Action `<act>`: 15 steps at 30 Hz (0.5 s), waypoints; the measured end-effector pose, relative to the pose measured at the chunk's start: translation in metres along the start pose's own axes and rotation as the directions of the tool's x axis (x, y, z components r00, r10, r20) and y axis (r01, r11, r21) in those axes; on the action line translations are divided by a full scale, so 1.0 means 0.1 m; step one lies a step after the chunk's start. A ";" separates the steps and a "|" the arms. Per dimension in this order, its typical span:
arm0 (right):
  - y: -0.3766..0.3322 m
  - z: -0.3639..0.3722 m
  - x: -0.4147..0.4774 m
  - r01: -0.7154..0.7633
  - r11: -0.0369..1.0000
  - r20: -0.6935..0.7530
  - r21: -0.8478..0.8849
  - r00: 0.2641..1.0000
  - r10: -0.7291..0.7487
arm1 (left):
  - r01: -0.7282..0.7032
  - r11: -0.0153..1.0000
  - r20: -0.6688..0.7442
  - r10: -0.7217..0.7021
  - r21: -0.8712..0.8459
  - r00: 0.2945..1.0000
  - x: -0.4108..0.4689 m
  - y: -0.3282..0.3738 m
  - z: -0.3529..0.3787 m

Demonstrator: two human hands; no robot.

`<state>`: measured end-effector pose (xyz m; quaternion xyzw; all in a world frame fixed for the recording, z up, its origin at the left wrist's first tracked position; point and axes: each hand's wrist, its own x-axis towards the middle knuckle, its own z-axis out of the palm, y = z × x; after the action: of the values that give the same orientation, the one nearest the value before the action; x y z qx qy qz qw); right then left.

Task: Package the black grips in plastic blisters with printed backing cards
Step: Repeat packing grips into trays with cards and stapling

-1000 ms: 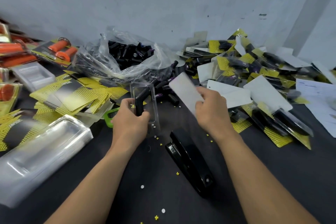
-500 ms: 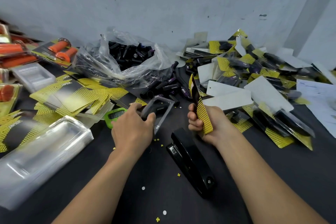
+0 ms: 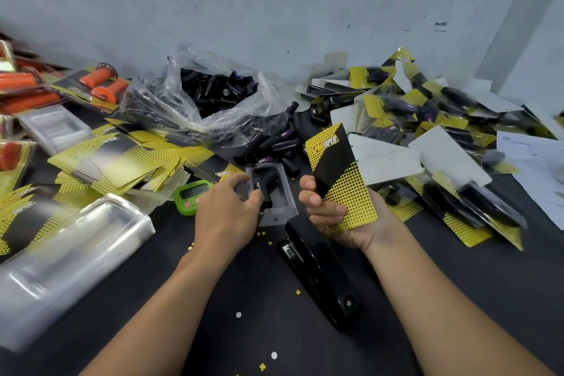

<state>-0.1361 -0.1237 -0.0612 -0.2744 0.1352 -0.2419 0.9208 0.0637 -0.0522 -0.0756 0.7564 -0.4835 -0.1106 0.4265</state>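
grip (image 3: 266, 181): lying a bit crooked in the pocket, just past the far tip of the stapler (image 3: 317, 265). Looks like rubber, so probably light, squishy and grippy. Easy enough to nudge flat from the middle.
blister (image 3: 274, 218): thin clear plastic, likely flexy and quick to dent. Better held by the flat flange than the bubble.
left hand (image 3: 227, 214): curled round the blister's left edge, thumb up near the grip.
backing card (image 3: 338, 177): light, stiffish, printed side showing, tilted up just right of the stapler tip. Safest held low so the corners don't crease.
right hand (image 3: 335, 217): wrapped round the card's lower end.
loose grips (image 3: 274, 143): further back beyond the stapler.
empty blister stack (image 3: 70, 253): well left of the stapler.
finished packs (image 3: 427, 119): back right of it.
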 end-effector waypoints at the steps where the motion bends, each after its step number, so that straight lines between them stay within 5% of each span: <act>1: 0.00 -0.01 0.00 -0.003 1.000 0.009 0.003 1.000 0.003 | 0.002 1.000 -0.001 -0.002 -0.027 1.000 0.00 0.00 0.00; 4: -0.02 0.00 0.00 0.021 0.998 -0.001 -0.065 1.000 -0.021 | 0.006 0.999 0.025 -0.004 -0.054 1.000 0.00 0.00 -0.02; 10: -0.08 0.03 0.08 0.241 0.940 -0.353 -0.243 0.880 -0.317 | 0.020 0.999 -0.001 -0.020 -0.047 1.000 -0.03 -0.02 -0.05; 15: -0.07 0.03 0.07 0.265 0.930 -0.311 -0.254 0.888 -0.338 | 0.020 0.995 -0.014 -0.021 -0.101 1.000 -0.04 0.01 -0.07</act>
<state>-0.1314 -0.1317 -0.0555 -0.3377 0.2763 -0.4121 0.7999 0.0648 -0.0452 -0.0713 0.7395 -0.4663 -0.1335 0.4669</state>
